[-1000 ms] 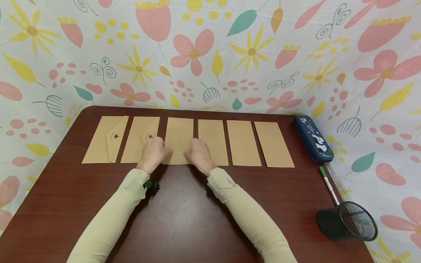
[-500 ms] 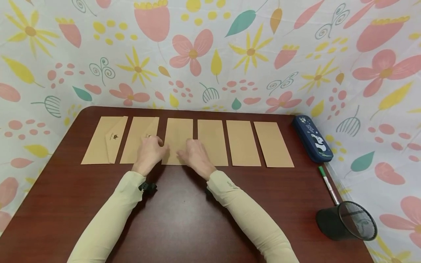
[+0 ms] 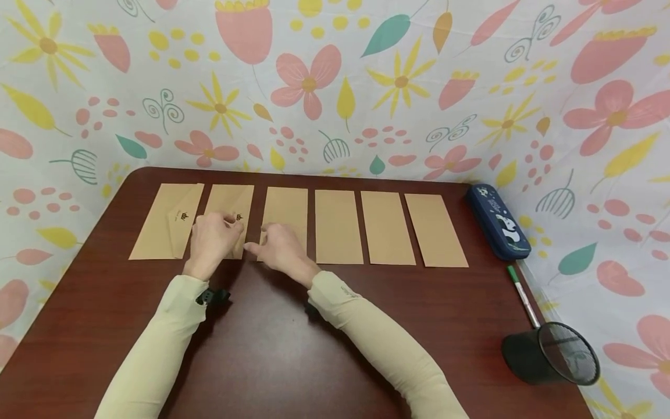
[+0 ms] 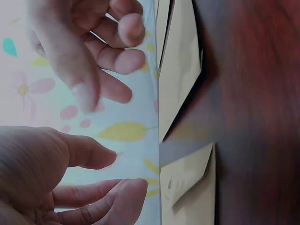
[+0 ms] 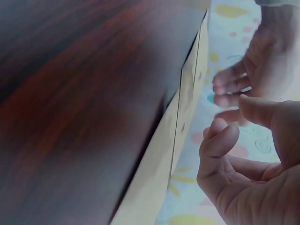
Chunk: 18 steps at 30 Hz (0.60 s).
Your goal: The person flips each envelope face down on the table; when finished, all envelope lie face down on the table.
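Several brown paper envelopes lie side by side along the table's far side. My left hand (image 3: 211, 241) hovers over the second envelope (image 3: 225, 198) from the left, whose flap carries a small dark crown print. My right hand (image 3: 280, 250) is over the lower part of the third envelope (image 3: 287, 206). Thumb and fingers of the left hand (image 4: 89, 183) are bent and spaced apart, with nothing between them. In the right wrist view, my right hand (image 5: 248, 173) has loosely curled fingers and also holds nothing. The leftmost envelope (image 3: 152, 227) shows its printed flap too.
Three plain envelopes, one of them the rightmost envelope (image 3: 437, 230), lie to the right. Beyond them are a dark blue pencil case (image 3: 499, 221), a green-capped marker (image 3: 523, 295) and a black mesh pen holder (image 3: 549, 353) on its side. Patterned cloth (image 3: 309, 139) hangs behind the table.
Both hands have moved left, the left from the second envelope's right edge further across it, the right from between the third and fourth envelopes onto the third. The envelopes stay in place.
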Each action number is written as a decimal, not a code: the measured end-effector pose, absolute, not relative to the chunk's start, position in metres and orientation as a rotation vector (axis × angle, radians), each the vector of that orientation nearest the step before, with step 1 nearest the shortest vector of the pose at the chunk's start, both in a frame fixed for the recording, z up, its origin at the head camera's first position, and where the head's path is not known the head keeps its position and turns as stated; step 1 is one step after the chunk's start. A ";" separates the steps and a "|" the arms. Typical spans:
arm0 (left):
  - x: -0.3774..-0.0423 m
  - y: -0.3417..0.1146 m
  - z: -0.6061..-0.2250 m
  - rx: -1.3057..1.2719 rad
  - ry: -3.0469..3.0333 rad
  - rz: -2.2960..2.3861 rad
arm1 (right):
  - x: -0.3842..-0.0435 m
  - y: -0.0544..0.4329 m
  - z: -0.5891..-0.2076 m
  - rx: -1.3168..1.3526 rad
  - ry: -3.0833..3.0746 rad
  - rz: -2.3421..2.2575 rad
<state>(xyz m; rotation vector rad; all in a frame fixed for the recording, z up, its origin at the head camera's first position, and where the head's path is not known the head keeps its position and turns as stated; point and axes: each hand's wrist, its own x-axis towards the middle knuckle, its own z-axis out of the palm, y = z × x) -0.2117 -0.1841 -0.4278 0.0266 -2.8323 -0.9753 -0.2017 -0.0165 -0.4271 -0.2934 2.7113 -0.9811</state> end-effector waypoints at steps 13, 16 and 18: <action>-0.220 -0.200 -0.421 0.038 -2.838 -0.932 | -0.223 -0.063 -0.452 -0.370 2.787 -0.808; -0.220 -0.201 -0.419 0.038 -2.842 -0.930 | -0.239 -0.074 -0.477 -0.384 2.822 -0.752; -0.220 -0.201 -0.419 0.044 -2.848 -0.930 | -0.247 -0.080 -0.490 -0.386 2.834 -0.707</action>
